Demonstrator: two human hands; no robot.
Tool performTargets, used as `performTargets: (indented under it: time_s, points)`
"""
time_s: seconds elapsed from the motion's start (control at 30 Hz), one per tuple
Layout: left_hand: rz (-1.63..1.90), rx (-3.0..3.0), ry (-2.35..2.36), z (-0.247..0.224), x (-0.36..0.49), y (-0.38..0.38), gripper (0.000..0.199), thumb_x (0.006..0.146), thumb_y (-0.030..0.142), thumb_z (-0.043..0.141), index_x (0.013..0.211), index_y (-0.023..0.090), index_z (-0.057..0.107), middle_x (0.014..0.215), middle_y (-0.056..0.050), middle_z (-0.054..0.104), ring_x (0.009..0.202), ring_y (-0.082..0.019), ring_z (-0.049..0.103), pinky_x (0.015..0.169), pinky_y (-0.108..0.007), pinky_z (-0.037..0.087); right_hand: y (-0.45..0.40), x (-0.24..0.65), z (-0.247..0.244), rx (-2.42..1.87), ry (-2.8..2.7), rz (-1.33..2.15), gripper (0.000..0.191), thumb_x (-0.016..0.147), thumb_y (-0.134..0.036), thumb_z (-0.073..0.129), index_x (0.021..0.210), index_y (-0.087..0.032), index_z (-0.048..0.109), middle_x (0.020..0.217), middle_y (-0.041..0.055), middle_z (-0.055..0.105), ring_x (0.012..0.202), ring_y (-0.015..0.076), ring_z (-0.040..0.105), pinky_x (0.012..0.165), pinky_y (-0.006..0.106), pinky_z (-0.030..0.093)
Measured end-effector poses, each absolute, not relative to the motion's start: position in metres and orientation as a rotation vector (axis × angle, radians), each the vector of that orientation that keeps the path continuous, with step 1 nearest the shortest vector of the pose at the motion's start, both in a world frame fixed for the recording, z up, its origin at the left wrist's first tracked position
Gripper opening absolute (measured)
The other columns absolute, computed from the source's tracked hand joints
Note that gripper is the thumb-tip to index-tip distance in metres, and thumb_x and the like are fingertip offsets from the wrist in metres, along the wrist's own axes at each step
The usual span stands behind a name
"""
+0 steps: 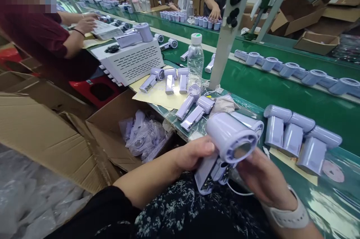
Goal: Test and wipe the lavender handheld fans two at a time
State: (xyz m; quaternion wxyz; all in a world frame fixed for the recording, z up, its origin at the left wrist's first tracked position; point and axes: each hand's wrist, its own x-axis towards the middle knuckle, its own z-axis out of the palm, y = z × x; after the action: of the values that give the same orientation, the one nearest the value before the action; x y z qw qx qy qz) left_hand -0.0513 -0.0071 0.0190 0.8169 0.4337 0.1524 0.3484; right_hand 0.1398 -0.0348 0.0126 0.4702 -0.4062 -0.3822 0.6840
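A lavender handheld fan (232, 134), shaped like a small hair dryer, is held up in front of my lap. Its round head points toward me, and its handle is uncovered, with a circuit board and inner parts showing. My left hand (194, 152) is closed on its left side, thumb near the head. Against its right side is my right hand (266, 175), fingers curled and partly hidden behind the fan. Below the handle loops a thin white cable (240, 193). Just behind, another lavender fan (250, 121) lies on the bench.
Assembled fans (294, 134) lie at right, beside a green conveyor (253, 81) carrying more. Open-handled fans (194, 115), a plastic bottle (196, 60), a metal post (225, 44) and a white vented box (135, 60) stand ahead. A carton (112, 126) of bagged parts sits left, near a co-worker (36, 40).
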Motion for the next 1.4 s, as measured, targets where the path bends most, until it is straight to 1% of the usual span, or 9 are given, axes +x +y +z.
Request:
performTargets:
  time_s: [0.17,0.3,0.4,0.5,0.67,0.77,0.97,1.27,1.4]
  points:
    - [0.564,1.347,0.436,0.046,-0.049,0.0,0.043,0.075,0.043,0.086,0.109,0.019,0.075,0.1,-0.008,0.071,0.102,-0.028,0.067,0.096,-0.04,0.052,-0.068,0.19,0.022,-1.041,-0.991,1.672,0.044,0.076,-0.038,0.09,0.118,-0.036,0.077,0.11,0.0069,0.08,0.092,0.0286,0.076,0.084,0.041,0.064]
    - [0.807,1.158,0.486,0.032,-0.034,0.01,0.044,0.08,0.054,0.083,0.104,0.018,0.074,0.102,-0.008,0.071,0.099,-0.024,0.067,0.094,-0.038,0.053,-0.093,0.238,0.037,-1.201,-1.115,1.458,0.044,0.061,-0.037,0.098,0.102,-0.031,0.082,0.085,0.0067,0.081,0.068,0.0268,0.075,0.062,0.033,0.064]
    - [0.858,0.807,0.46,0.019,-0.017,0.01,0.051,0.083,0.066,0.074,0.1,0.019,0.07,0.091,-0.004,0.067,0.08,-0.017,0.063,0.078,-0.033,0.055,-0.102,0.242,0.031,-1.336,-1.082,1.269,0.03,0.066,-0.037,0.095,0.092,-0.029,0.081,0.084,0.0062,0.08,0.072,0.0242,0.076,0.062,0.027,0.062]
    - [0.737,0.663,0.394,0.021,-0.004,0.001,0.052,0.085,0.068,0.071,0.102,0.019,0.066,0.09,-0.004,0.065,0.077,-0.015,0.061,0.074,-0.033,0.055,-0.099,0.234,0.019,-1.377,-0.946,1.215,0.031,0.074,-0.043,0.091,0.1,-0.031,0.078,0.091,0.004,0.08,0.082,0.0219,0.076,0.07,0.024,0.063]
    - [0.7,0.714,0.346,0.035,0.004,-0.011,0.061,0.068,0.039,0.091,0.115,0.023,0.055,0.095,0.0,0.062,0.081,-0.015,0.062,0.073,-0.031,0.053,-0.09,0.221,0.013,-1.321,-0.847,1.203,0.036,0.081,-0.049,0.085,0.11,-0.029,0.073,0.099,0.0053,0.077,0.08,0.0202,0.073,0.07,0.027,0.063]
    - [0.68,0.729,0.354,0.035,0.007,-0.012,0.062,0.066,0.033,0.091,0.113,0.022,0.053,0.095,0.0,0.06,0.08,-0.015,0.061,0.071,-0.031,0.053,-0.091,0.217,0.018,-1.257,-0.851,1.22,0.03,0.083,-0.048,0.083,0.102,-0.027,0.075,0.09,0.0054,0.076,0.071,0.0183,0.069,0.065,0.027,0.062]
    - [0.739,0.796,0.378,0.03,0.016,-0.011,0.054,0.07,0.023,0.085,0.109,0.022,0.047,0.094,0.001,0.059,0.074,-0.013,0.06,0.065,-0.029,0.051,-0.101,0.219,0.02,-1.111,-0.929,1.305,0.025,0.091,-0.041,0.075,0.114,-0.032,0.076,0.102,0.0063,0.077,0.078,0.0205,0.073,0.07,0.029,0.064]
    - [0.691,1.005,0.497,0.025,0.01,-0.009,0.059,0.077,0.038,0.085,0.116,0.021,0.044,0.097,-0.001,0.06,0.079,-0.014,0.059,0.076,-0.032,0.046,-0.093,0.203,0.016,-1.095,-0.864,1.365,0.03,0.092,-0.04,0.075,0.119,-0.029,0.071,0.101,0.0055,0.073,0.08,0.0199,0.069,0.073,0.031,0.062]
    - [0.704,1.02,0.492,0.024,0.008,-0.009,0.057,0.079,0.035,0.085,0.12,0.021,0.047,0.102,-0.001,0.059,0.083,-0.014,0.061,0.08,-0.032,0.046,-0.089,0.2,0.015,-1.024,-0.839,1.468,0.031,0.093,-0.04,0.072,0.122,-0.028,0.069,0.105,0.0066,0.072,0.086,0.0216,0.068,0.078,0.033,0.062]
